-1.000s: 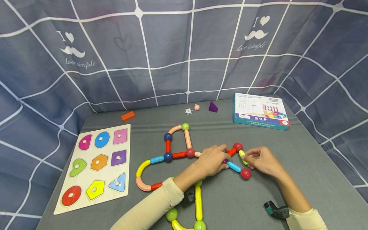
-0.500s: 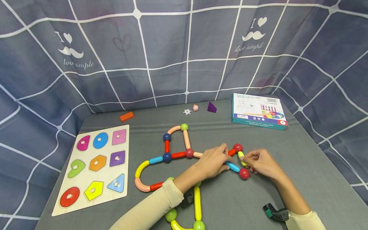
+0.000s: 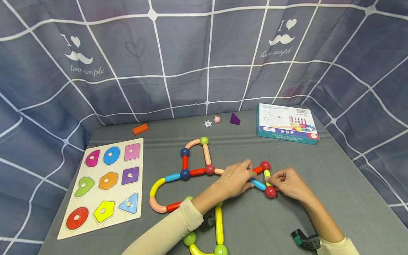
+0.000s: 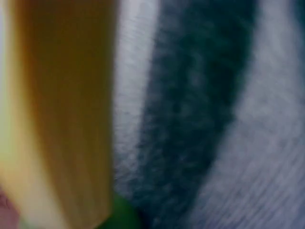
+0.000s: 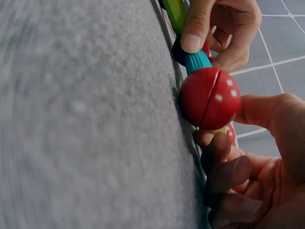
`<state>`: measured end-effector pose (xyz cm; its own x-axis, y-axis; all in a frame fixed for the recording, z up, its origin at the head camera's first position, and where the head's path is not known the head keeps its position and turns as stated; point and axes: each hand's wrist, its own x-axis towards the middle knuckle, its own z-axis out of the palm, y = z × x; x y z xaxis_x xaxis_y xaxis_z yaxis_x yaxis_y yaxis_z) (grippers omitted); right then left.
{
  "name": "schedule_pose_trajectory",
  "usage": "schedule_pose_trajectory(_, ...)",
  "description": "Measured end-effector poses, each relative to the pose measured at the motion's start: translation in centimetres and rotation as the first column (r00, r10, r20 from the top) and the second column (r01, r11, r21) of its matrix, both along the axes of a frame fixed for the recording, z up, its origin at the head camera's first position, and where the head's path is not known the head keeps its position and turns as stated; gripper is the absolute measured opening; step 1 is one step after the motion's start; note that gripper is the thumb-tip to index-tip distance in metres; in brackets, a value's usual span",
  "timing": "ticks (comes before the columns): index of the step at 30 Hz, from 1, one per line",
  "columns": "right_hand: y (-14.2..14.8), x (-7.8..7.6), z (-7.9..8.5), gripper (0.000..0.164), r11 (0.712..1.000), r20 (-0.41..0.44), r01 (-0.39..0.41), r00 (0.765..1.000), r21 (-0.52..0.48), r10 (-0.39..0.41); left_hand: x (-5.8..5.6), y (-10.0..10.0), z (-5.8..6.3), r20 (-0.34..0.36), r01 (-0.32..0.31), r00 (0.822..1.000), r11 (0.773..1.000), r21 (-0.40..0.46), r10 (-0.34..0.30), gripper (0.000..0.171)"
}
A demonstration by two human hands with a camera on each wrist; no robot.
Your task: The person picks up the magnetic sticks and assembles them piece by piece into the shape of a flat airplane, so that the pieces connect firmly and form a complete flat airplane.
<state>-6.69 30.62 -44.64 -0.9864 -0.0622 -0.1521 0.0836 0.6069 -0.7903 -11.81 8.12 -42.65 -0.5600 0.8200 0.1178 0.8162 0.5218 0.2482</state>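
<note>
In the head view my right hand [image 3: 291, 184] pinches a short yellow magnetic stick [image 3: 267, 174] between thumb and fingers. The stick spans two red balls, an upper one [image 3: 265, 165] and a lower one [image 3: 271, 192]. My left hand [image 3: 236, 179] bears down on the junction where a blue stick [image 3: 258, 184] and a red stick [image 3: 257, 170] meet. In the right wrist view its thumb and fingers pinch the blue stick's [image 5: 198, 61] inner end beside a dark ball. The near red ball [image 5: 209, 98] hides most of the yellow stick there.
Joined sticks and balls, including a navy ball [image 3: 185, 174] and a long yellow stick [image 3: 219, 225], spread left and below the hands. A wooden shape puzzle [image 3: 138, 184] lies left, a box [image 3: 287, 122] back right. An orange block [image 3: 140, 129] and purple piece [image 3: 235, 119] lie behind.
The yellow stick in my right hand has swung upright, its lower end coming to the lower red ball. The upper red ball shifted slightly right. My left hand has kept its place.
</note>
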Motion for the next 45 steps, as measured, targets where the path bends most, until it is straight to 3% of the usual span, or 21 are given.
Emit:
schedule_pose_trajectory(6, -0.1, -0.1, 0.1, 0.026, 0.999, -0.015, 0.005, 1.000, 0.036, -0.005, -0.2, -2.7, 2.3, 0.032, -0.026, 0.999, 0.999, 0.021, 0.025, 0.024)
schedule_pose_trajectory(11, 0.3, -0.1, 0.1, 0.025, 1.000, 0.009, 0.010, 1.000, 0.021, -0.011, -1.3, -8.1, 3.7, 0.009, -0.128, 0.992, 0.991, 0.040, 0.128, 0.024)
schedule_pose_trajectory(16, 1.3, -0.1, 0.0, 0.029, 0.999, 0.031, 0.026, 0.999, 0.028, -0.027, -2.3, -14.3, 3.3, 0.005, -0.282, 0.959, 0.959, 0.025, 0.282, 0.030)
schedule_pose_trajectory(21, 2.6, -0.1, 0.3, 0.033, 0.997, 0.045, 0.055, 0.997, 0.056, -0.058, -2.3, -18.1, 2.1, 0.073, -0.340, 0.938, 0.940, -0.016, 0.340, 0.031)
schedule_pose_trajectory(26, 3.5, -0.3, 0.4, 0.035, 0.994, 0.047, 0.082, 0.995, 0.073, -0.085, -2.4, -18.6, 1.2, 0.103, -0.359, 0.928, 0.933, -0.002, 0.357, 0.022)
schedule_pose_trajectory(34, 4.0, -1.0, 0.4, 0.040, 0.978, -0.019, 0.122, 0.992, 0.171, -0.121, -4.0, -17.3, 0.5, 0.066, -0.408, 0.911, 0.913, 0.001, 0.407, 0.015)
schedule_pose_trajectory(45, 3.6, -2.0, 0.9, 0.034, 0.923, -0.168, 0.093, 0.985, 0.374, -0.032, -6.3, -16.3, 0.1, 0.037, -0.455, 0.890, 0.891, -0.002, 0.455, 0.016)
